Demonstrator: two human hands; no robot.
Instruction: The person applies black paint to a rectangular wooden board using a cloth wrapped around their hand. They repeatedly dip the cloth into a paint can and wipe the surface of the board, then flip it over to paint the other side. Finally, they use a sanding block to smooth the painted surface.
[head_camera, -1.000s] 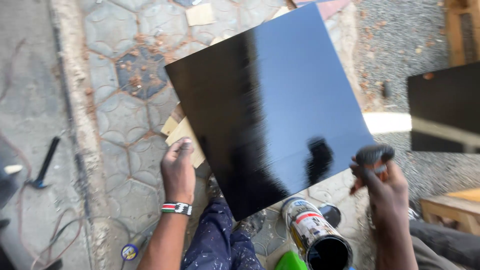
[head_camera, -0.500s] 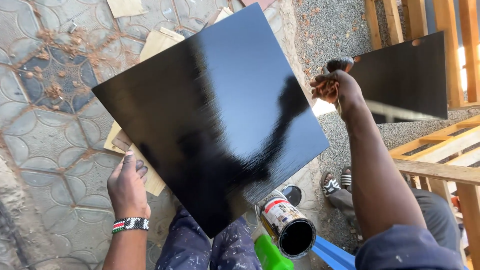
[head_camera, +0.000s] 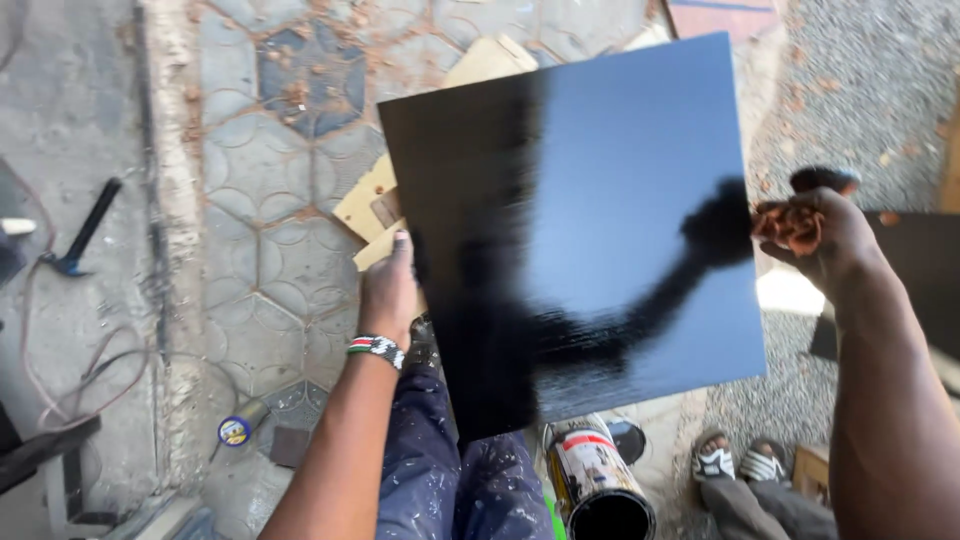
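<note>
**A:** Watching the head cam feed here. The glossy black square panel (head_camera: 590, 230) sits tilted over the person's knees, above the patterned paving stones (head_camera: 260, 250), its far corner pointing away. The left hand (head_camera: 388, 290) is pressed against the panel's left edge, fingers tucked underneath, steadying it. The right hand (head_camera: 815, 235) is closed around a dark-bristled paintbrush (head_camera: 822, 180), just off the panel's right edge.

**B:** What's different from a moment ago?

**A:** Half a second back that right hand was higher up, by the panel's upper right corner. Now it's come down alongside the right edge, and the panel looks turned a bit squarer to the camera. The coat looks wet and even across the whole face, with the arm's reflection running over it, so I'd guess the coating is mostly laid down and the brush is off the surface between strokes.

**B:** Anything else around?

**A:** An open cylindrical paint tin with black inside (head_camera: 600, 490) sits just below the panel's near corner, beside the paint-spattered blue trousers (head_camera: 450, 480). Pale plywood offcuts (head_camera: 375, 205) are under the panel's left side. A black-handled hammer (head_camera: 80, 230) lies well off to the left, and someone else's sandalled feet (head_camera: 740, 462) are at lower right.
</note>
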